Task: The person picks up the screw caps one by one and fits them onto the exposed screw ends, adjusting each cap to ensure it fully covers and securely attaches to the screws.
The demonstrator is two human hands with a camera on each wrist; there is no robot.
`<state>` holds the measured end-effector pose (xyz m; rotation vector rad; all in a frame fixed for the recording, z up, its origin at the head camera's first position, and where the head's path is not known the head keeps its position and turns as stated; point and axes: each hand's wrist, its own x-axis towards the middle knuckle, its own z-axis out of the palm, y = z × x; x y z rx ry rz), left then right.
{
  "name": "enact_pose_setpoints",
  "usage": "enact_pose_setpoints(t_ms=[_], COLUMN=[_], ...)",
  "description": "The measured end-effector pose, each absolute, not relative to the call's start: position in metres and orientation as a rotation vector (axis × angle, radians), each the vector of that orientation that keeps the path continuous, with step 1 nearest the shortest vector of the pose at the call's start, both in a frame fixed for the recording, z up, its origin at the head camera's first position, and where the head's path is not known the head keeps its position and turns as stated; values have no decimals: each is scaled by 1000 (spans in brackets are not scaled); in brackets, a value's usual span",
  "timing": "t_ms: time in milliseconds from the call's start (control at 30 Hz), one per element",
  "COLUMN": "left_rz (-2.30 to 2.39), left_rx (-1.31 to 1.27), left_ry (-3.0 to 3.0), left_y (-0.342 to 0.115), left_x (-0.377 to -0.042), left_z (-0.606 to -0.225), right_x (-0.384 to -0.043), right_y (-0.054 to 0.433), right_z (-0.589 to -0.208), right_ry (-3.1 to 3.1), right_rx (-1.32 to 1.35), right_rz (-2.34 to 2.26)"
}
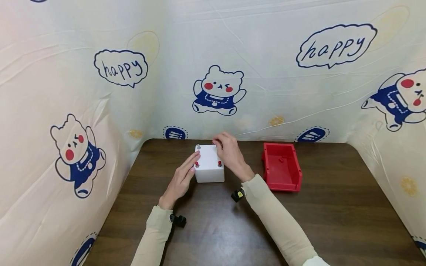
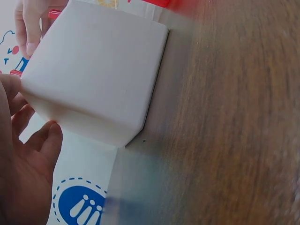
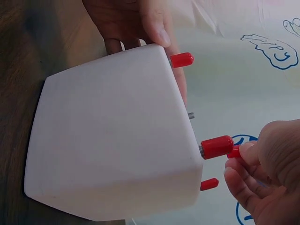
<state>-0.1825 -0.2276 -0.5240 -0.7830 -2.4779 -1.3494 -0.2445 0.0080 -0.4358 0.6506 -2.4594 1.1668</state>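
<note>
A white box [image 1: 209,175] stands on the table, with short threaded posts at its top corners. Red caps sit on the front-left post [image 1: 196,164] and front-right post [image 1: 219,163]. The back-left post [image 1: 198,146] is bare metal. Another red cap [image 3: 209,183] shows low in the right wrist view, apparently at the back-right corner. My left hand [image 1: 181,180] rests against the box's left side and top edge, fingers fairly straight. Over the back-right corner, my right hand [image 1: 229,153] pinches a small red cap [image 3: 233,152] between thumb and fingers, partly hidden behind the front-right cap.
To the right of the box is a red open bin [image 1: 281,168] with a small red piece [image 1: 281,160] inside. The brown wooden table [image 1: 213,229] meets a printed cloth [image 1: 219,48] at the back and sides.
</note>
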Motion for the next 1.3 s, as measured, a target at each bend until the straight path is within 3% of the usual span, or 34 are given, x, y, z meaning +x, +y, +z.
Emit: enact_pose_setpoints(t_ms=[1300], left_rz=[-1116], left_rx=[-791], left_ry=[-2430], left_y=[-232], left_x=[-183], left_z=[-526], right_x=[-257], right_y=[-27], right_z=[-436], right_ry=[-2487], right_rx=[785], right_rz=[1191])
